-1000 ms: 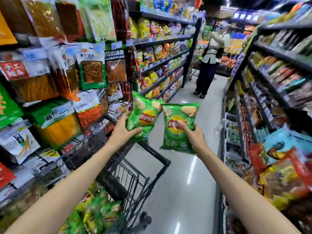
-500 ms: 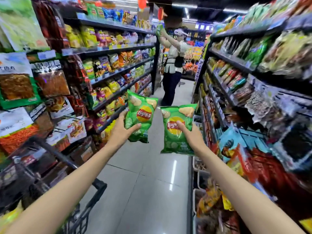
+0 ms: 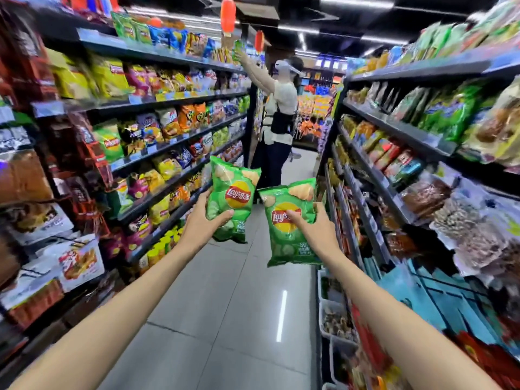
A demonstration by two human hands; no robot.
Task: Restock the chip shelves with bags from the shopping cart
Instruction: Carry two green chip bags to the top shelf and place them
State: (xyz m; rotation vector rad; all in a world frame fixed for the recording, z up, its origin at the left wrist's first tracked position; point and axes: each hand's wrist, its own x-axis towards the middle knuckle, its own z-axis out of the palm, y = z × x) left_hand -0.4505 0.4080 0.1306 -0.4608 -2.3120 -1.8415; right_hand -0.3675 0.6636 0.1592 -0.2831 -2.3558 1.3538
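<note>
Plainly, left hand [image 3: 203, 220] and right hand [image 3: 312, 229] each pinch a glossy green crinkly-foil chip bag [image 3: 235, 190] [image 3: 289, 249] only one-handed, so either could slip or get crushed against the dark metal chip shelves [image 3: 168, 142].

**Shelves full of snacks**

The grey floor [image 3: 225, 319] runs down the middle. Left of the floor, the chip shelves [image 3: 174, 142] hold rows of yellow, orange, green and purple bags. Right of the floor, more shelves [image 3: 394, 130] hold other snack packs.

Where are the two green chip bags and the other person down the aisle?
left green chip bag [image 3: 235, 197], head view, on its red-and-yellow logo.
right green chip bag [image 3: 292, 249], head view, on its lower front.
other person [image 3: 284, 99], head view, on the torso.
</note>
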